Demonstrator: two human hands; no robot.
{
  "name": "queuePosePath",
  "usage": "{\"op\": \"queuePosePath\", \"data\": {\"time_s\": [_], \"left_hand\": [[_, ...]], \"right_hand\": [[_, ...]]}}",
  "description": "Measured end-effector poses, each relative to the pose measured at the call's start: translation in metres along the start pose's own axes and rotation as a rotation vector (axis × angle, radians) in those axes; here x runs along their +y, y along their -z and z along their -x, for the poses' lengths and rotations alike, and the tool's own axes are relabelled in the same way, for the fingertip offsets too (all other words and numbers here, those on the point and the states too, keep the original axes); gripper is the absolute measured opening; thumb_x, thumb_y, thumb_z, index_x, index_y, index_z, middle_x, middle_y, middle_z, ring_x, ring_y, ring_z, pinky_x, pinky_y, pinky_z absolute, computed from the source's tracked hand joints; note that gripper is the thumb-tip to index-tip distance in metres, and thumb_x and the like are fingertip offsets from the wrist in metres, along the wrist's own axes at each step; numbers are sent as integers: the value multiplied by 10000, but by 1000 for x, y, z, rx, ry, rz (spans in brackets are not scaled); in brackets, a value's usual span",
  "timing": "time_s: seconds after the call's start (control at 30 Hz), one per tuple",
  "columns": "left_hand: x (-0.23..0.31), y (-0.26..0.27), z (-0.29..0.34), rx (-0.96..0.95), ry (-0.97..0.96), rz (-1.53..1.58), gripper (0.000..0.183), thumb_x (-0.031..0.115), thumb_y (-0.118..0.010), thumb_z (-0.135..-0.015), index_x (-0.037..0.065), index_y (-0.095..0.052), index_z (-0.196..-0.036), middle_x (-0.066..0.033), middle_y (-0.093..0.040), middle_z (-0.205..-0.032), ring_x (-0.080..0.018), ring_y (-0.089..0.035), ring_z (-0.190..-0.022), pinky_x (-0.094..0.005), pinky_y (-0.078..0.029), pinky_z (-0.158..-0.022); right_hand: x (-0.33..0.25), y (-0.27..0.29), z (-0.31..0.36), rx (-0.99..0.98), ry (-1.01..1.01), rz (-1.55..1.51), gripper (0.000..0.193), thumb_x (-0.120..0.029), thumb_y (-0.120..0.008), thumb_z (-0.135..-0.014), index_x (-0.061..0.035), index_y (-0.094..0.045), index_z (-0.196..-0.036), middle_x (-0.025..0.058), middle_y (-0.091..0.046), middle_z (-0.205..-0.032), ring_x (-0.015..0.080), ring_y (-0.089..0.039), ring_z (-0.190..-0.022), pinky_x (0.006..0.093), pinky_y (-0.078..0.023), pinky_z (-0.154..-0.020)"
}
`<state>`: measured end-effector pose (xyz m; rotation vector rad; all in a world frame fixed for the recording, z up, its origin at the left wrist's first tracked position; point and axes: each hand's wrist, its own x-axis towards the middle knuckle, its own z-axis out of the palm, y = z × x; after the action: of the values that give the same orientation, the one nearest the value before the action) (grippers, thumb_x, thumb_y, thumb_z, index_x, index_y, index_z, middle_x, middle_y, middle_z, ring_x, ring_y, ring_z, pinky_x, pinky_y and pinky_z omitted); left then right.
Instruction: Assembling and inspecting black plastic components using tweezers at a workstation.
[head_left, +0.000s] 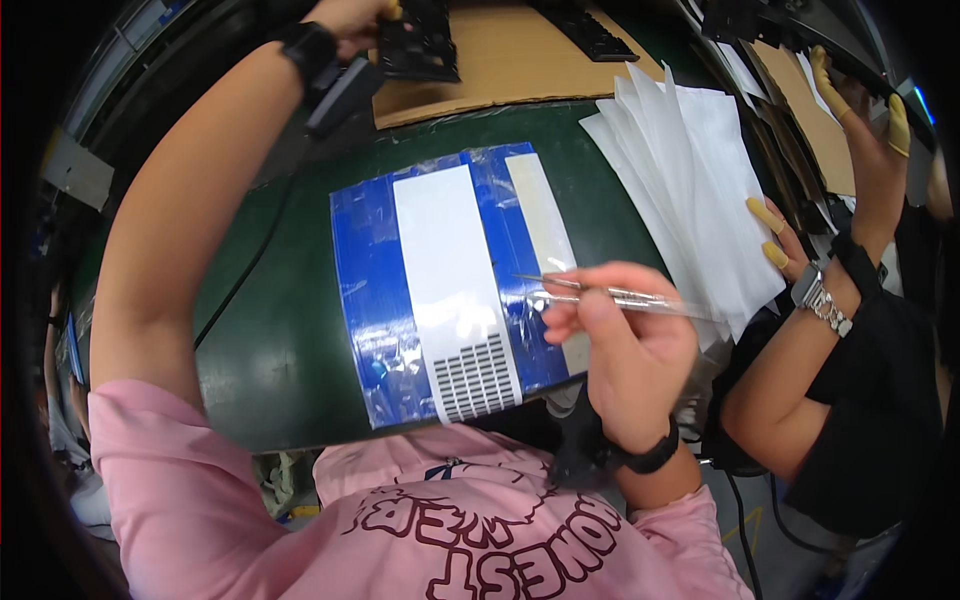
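My right hand (635, 345) is closed round a pair of metal tweezers (640, 300), whose thin tips point left over a blue board (375, 285). A clear sleeve covers the tweezers' rear end. On the board, a white label sheet (450, 250) lies lengthwise, with rows of small black rectangular labels (475, 375) at its near end. At the far left my left arm reaches out, and my left hand (355, 20) grips the edge of a flat black plastic part (418, 45). Its fingers are partly cut off by the upper rim.
Beneath the black part lies a cardboard sheet (500, 80), with another black part (590, 32) on it. White paper sheets (690, 180) fan out at the right. A co-worker's hands (868, 140) in yellow finger cots are beyond them. A black cable (250, 265) crosses the green table (265, 380).
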<state>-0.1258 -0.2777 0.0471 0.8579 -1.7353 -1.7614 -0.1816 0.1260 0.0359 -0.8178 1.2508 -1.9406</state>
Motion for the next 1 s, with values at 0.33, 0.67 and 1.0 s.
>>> {"op": "queuePosePath", "data": {"time_s": [0.33,0.67,1.0], "left_hand": [[9,-25,267,-59,24,613,235,176,-424,-844,10,-531,-971,-77,-593,-872,-157,-577,-815,-314,-489,-711],[-26,-74,313,135,57,913,297,221,-381,-881,27,-445,-1097,-95,-542,-982,-181,-563,-843,-316,-484,-725],[-44,-82,301,192,-26,866,311,240,-412,-873,23,-435,-1095,-70,-533,-940,-133,-537,-807,-276,-478,-692]], "right_hand": [[41,-24,26,60,-42,52,127,9,-530,-762,24,-448,-857,66,-538,-691,91,-550,-602,173,-419,-503],[42,-17,20,108,-32,117,139,5,-536,-755,6,-453,-865,51,-529,-684,66,-521,-566,163,-367,-468],[38,-13,15,101,-80,172,151,4,-543,-746,9,-461,-873,45,-528,-659,58,-494,-529,159,-353,-459]]}}
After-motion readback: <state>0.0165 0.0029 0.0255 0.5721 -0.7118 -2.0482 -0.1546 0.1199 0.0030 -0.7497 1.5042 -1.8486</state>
